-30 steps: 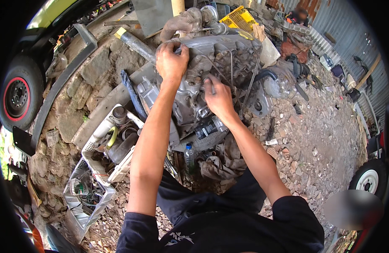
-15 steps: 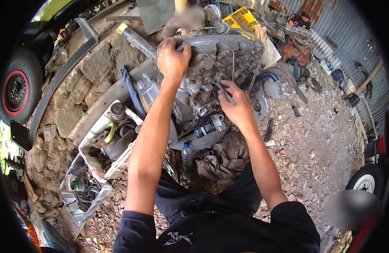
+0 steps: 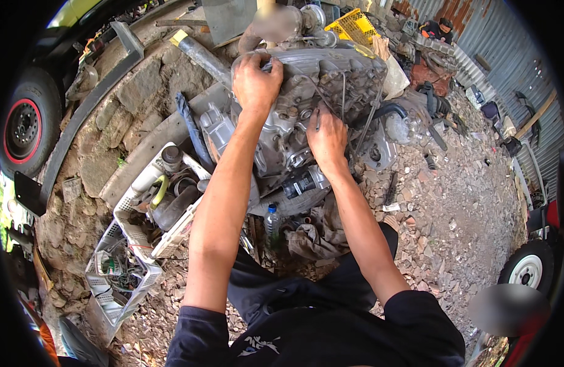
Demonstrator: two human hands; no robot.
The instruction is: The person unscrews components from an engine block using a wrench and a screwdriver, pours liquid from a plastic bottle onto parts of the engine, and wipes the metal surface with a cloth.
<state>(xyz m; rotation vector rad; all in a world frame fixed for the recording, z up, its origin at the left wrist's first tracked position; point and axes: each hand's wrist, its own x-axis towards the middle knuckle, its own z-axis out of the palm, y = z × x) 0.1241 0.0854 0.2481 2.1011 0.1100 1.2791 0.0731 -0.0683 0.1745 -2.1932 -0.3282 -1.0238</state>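
Note:
A greasy grey engine point(image 3: 276, 137) stands in front of me. My left hand point(image 3: 256, 82) rests on its top left edge, with fingers curled over the rim of the cover. Lower down, against the side of the engine, my right hand point(image 3: 328, 136) is closed round a grey metal wrench point(image 3: 318, 120). Only a thin part of the wrench shows; the hand hides the rest, and I cannot tell what its end touches. Just below that hand, a black cylindrical oil filter point(image 3: 299, 183) sits on the engine's lower side.
On the left stand white plastic crates point(image 3: 135, 226) of parts by a stone wall point(image 3: 132, 85). A water bottle point(image 3: 272, 221) and a crumpled cloth point(image 3: 318, 235) lie below the engine. Behind it is a yellow crate point(image 3: 352, 25). Another person point(image 3: 438, 29) is far right. Gravel point(image 3: 447, 202) covers the ground.
My right hand has moved slightly left and up, turning so the wrench is now mostly hidden. My left hand keeps its place on the engine's top edge.

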